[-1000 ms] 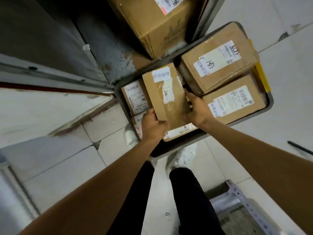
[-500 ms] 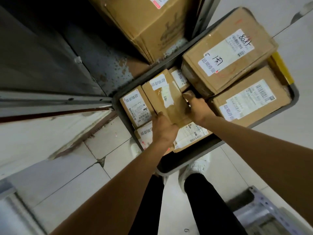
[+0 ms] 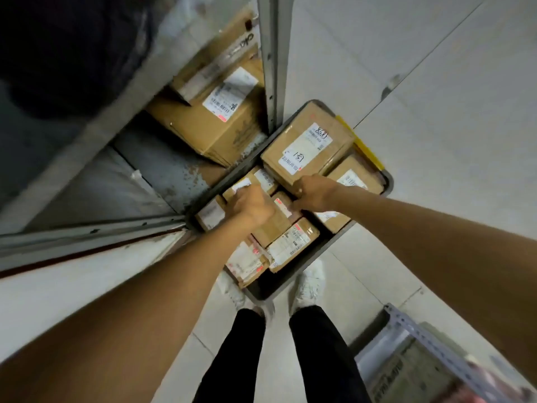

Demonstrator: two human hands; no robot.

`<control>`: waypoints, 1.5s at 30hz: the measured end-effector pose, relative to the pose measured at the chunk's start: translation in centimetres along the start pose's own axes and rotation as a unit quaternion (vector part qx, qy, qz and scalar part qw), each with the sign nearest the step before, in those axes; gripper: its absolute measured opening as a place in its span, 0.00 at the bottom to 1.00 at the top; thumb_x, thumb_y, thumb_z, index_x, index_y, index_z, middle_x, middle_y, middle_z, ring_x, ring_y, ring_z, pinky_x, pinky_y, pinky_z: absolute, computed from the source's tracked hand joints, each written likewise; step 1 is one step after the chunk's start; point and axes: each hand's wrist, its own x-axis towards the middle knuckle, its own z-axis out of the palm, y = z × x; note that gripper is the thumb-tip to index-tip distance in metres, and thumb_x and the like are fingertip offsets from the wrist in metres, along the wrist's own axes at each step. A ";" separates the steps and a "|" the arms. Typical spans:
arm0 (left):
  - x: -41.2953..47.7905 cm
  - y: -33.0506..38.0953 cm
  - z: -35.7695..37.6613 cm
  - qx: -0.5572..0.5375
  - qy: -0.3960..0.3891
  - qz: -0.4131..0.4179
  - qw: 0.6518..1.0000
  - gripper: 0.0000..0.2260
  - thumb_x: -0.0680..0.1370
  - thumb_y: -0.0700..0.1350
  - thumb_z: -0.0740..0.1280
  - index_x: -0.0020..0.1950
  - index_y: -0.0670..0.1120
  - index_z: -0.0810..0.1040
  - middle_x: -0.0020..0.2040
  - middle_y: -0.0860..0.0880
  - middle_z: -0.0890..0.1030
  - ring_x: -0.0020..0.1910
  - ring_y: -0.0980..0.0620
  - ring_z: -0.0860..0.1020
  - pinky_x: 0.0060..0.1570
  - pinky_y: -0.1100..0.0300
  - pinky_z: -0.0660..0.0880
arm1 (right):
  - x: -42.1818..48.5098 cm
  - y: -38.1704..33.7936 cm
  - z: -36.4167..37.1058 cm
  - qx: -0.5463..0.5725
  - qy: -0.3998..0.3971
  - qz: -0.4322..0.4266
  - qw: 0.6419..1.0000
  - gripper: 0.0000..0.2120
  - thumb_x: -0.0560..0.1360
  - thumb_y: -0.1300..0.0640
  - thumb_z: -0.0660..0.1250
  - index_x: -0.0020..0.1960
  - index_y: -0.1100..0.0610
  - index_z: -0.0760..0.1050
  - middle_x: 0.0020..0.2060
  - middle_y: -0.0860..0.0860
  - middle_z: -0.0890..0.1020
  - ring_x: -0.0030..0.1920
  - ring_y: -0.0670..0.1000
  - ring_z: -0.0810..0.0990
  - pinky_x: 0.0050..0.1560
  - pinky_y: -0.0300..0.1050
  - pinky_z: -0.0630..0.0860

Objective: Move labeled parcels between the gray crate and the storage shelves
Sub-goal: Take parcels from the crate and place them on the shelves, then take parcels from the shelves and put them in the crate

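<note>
**Nearest.** Your white shoes stand at the near corner of the gray crate. The crate sits on the floor against the storage shelves.

**Crate, near end.** Labelled near parcels lie flat, packed close together.

**Crate, middle.** A tan parcel lies among the others. Your left hand is on top of it, with the fingers bent over its far, labelled end in a holding grip.

**Crate, far end.** Your right hand is just beside the left, fingers curled at the near lower edge of the large parcel with the handwritten label. You cannot tell from here whether it grips that parcel or only touches it.

**Beyond.** The shelf post stands at the crate's far side. A shelved carton sits on the lowest shelf behind it.

**Step in hand (judged).** You are selecting a parcel in the crate for the shelves, and none is lifted clear yet.

**Next move calls for.** Settle on one parcel and take a sure hold on it. Lift it straight up, free of its neighbours and the crate wall, then carry it round the post to a shelf.
</note>
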 end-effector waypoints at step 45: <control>-58.5 9.2 -25.4 0.331 0.120 0.453 0.819 0.16 0.74 0.50 0.71 0.58 0.44 0.79 0.55 0.45 0.81 0.52 0.45 0.79 0.56 0.48 0.78 | -67.8 -21.3 -1.7 -0.011 0.354 0.167 0.920 0.26 0.73 0.45 0.71 0.63 0.61 0.75 0.56 0.58 0.80 0.55 0.60 0.79 0.59 0.57 0.76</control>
